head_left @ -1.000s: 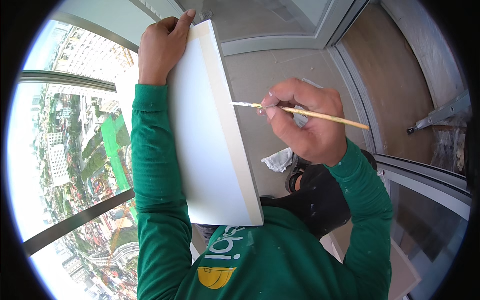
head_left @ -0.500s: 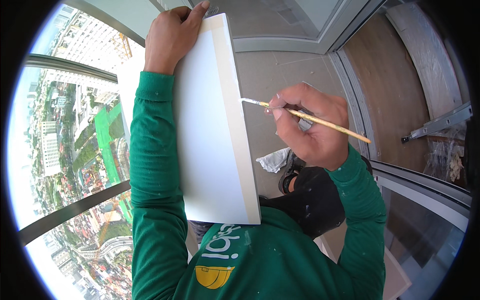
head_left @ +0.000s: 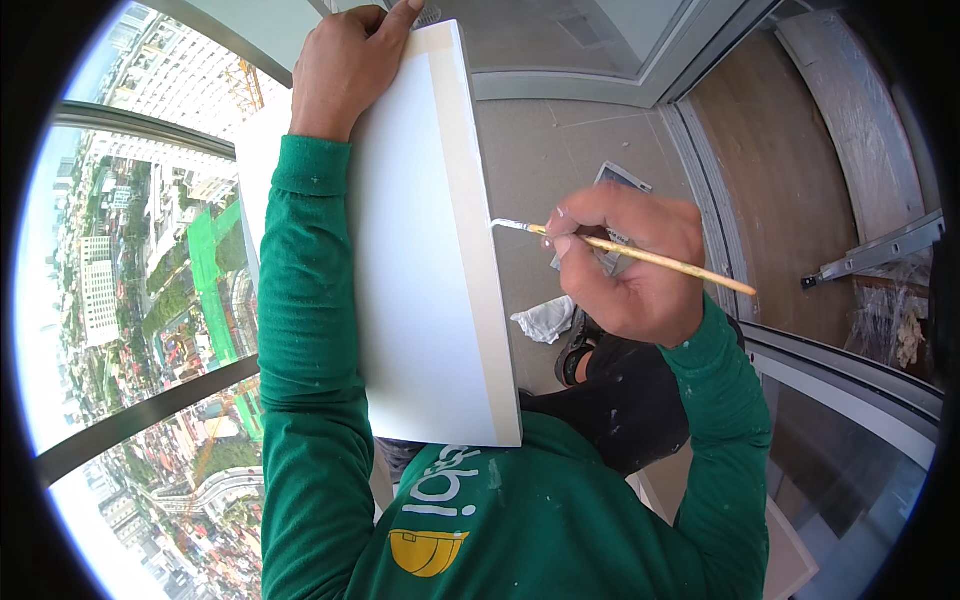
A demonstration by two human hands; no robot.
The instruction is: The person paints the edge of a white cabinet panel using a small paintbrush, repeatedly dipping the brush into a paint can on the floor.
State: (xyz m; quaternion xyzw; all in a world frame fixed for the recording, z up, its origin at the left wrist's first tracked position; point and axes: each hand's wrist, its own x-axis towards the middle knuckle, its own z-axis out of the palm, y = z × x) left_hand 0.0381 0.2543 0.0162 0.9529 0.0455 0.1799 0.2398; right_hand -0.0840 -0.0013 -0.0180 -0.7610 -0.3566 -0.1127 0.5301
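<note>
A long white board (head_left: pixel 410 270) stands in front of me, its lower end against my shirt. A beige masking tape strip (head_left: pixel 462 220) runs along its right side. At the far end, my left hand (head_left: pixel 345 68) is closed over the board's top left corner, thumb up; some fingers are hidden behind it. My right hand (head_left: pixel 640 262) pinches a thin paintbrush (head_left: pixel 690 268) with a yellowish wooden handle. White paint coats the brush's bent tip, which is at the board's right edge, about a third of the way down.
Beneath my right hand, a dark-and-white flat piece (head_left: pixel 622 177) lies on the tiled floor (head_left: pixel 540 130). A crumpled white cloth (head_left: pixel 545 320) is beside my foot. Tall windows (head_left: pixel 150 420) overlook a city on the left. A sliding door track (head_left: pixel 715 200) and metal ladder-like piece (head_left: pixel 880 250) are right.
My right hand and the brush have moved slightly nearer to me and to the right, the tip travelling down along the board's edge. The board's far end has shifted a little right.
</note>
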